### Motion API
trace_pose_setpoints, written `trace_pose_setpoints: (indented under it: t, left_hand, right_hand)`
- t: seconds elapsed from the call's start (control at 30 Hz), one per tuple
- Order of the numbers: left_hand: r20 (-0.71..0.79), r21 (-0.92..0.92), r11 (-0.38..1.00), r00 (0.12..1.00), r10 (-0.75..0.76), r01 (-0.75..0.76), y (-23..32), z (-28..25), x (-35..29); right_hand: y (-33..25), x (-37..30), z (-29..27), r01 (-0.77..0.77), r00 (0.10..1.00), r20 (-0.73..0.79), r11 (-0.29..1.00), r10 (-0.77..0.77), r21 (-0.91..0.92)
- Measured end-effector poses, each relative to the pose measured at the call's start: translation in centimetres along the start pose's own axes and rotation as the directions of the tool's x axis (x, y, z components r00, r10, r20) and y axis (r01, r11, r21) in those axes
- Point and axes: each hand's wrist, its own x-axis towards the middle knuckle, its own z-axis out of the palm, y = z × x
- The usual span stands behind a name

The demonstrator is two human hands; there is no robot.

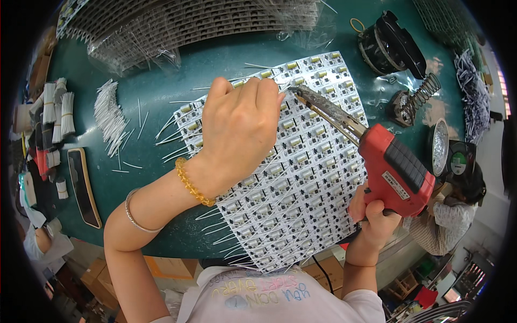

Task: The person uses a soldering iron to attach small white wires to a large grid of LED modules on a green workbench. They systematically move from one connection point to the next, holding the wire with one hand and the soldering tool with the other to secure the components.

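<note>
A large panel of white circuit boards (307,175) lies at a slant across the green table, with rows of small components and thin white wires trailing from its left side. Over its upper part, my left hand (237,126) is closed in a pinch on a thin white wire (285,86), mostly hidden by the fingers. My right hand (375,218) grips a red and black soldering gun (396,169) by its handle at the panel's right edge. The gun's dark tip meets the board close to my left fingertips.
Loose white wires (110,116) lie left, near bundled wires (67,113) and a phone (84,187). Stacked board panels (199,32) span the back. At right are a black container (385,46), a spring holder (401,107), a silvery bowl (440,142) and another person (447,218).
</note>
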Motion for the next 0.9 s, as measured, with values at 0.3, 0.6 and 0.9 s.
trace_pose_setpoints:
  t: [0.3,0.6,0.9]
  left_hand:
    - [-0.015,-0.01,1.0,1.0,0.005,-0.006,0.0,0.1,0.0]
    - [-0.045,0.004,1.0,0.999,0.026,-0.025,-0.1,-0.4,0.2]
    - [0.247,-0.375,0.854,0.927,-0.282,0.36,-0.2,-2.5,0.9]
  right_hand:
    - [0.5,-0.1,-0.7,0.089,0.996,-0.012,0.996,-0.089,0.001]
    - [-0.3,0.0,-0.1,0.101,0.995,-0.035,0.992,-0.099,0.078]
    - [-2.4,-1.4,0.1,0.061,0.996,-0.078,0.991,-0.052,0.117]
